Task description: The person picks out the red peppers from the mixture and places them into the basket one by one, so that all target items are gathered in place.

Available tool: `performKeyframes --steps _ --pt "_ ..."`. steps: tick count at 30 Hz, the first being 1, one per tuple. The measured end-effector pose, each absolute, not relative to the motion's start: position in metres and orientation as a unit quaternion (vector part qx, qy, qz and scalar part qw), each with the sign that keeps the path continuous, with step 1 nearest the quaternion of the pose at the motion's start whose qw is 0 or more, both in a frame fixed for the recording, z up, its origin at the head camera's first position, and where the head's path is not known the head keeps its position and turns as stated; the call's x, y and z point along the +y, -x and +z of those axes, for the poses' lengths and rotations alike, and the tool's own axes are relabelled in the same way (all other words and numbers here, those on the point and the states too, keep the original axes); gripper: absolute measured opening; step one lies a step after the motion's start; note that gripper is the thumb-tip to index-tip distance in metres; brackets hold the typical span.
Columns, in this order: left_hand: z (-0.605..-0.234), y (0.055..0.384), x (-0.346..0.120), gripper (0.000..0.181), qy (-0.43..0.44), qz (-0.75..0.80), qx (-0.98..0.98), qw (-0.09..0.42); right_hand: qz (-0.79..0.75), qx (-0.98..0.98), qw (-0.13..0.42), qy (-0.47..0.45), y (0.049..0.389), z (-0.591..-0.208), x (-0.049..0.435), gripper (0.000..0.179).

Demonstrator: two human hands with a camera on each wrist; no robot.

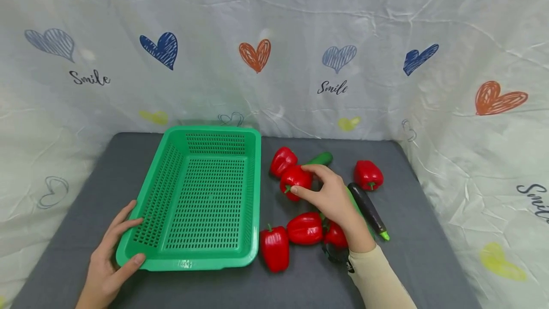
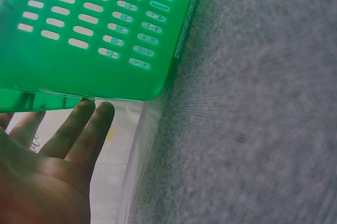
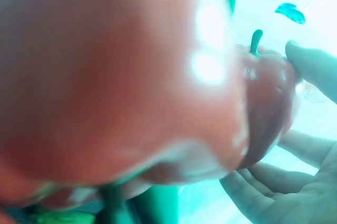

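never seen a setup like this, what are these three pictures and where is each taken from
No machine here, just a person's bare left hand and right hand. The wide picture comes from a camera worn on the head; one close-up comes from the left wrist, the other from the right. The left hand touches a green basket's rim. The right hand pinches a red pepper. On the grey table nearby lie other red peppers, an eggplant and something green, partly hidden.

blk "smile" txt [image 1: 90, 78] 3x on white cloth [image 1: 291, 80], rightmost cut off, grn basket [image 1: 256, 194] rim mark [image 1: 185, 264] illegible
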State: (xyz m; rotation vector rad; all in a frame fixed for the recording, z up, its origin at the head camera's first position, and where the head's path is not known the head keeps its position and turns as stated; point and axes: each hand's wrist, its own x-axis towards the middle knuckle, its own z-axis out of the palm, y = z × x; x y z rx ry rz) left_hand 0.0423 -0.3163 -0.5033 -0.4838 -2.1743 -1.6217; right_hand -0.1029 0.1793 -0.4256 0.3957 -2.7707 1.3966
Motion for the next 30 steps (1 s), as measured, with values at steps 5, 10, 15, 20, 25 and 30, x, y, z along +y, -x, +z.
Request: performKeyframes --steps 5,10,15,20,25,30 --pt "-0.504 -0.041 -0.316 0.068 0.172 -0.586 -0.77 0.185 0.474 -0.871 0.007 -0.128 0.102 -0.418 0.178 0.064" --pt "-0.503 -0.041 -0.317 0.067 0.169 -0.588 -0.77 0.182 0.477 -0.869 0.011 -0.133 0.102 -0.413 0.174 0.063" --pt "-0.501 -0.042 -0.316 0.068 0.167 -0.584 -0.774 0.181 0.472 -0.871 0.015 -0.138 0.103 -0.41 0.17 0.062" --pt "-0.502 -0.041 -0.315 0.068 0.169 -0.591 -0.769 0.178 0.478 -0.866 0.024 -0.146 0.104 -0.406 0.167 0.06" --pt "-0.503 -0.039 -0.316 0.068 0.174 -0.593 -0.765 0.181 0.489 -0.858 0.033 -0.157 0.103 -0.403 0.161 0.057" --pt "-0.502 -0.043 -0.317 0.068 0.159 -0.562 -0.791 0.183 0.498 -0.85 0.034 -0.17 0.103 -0.402 0.154 0.058"
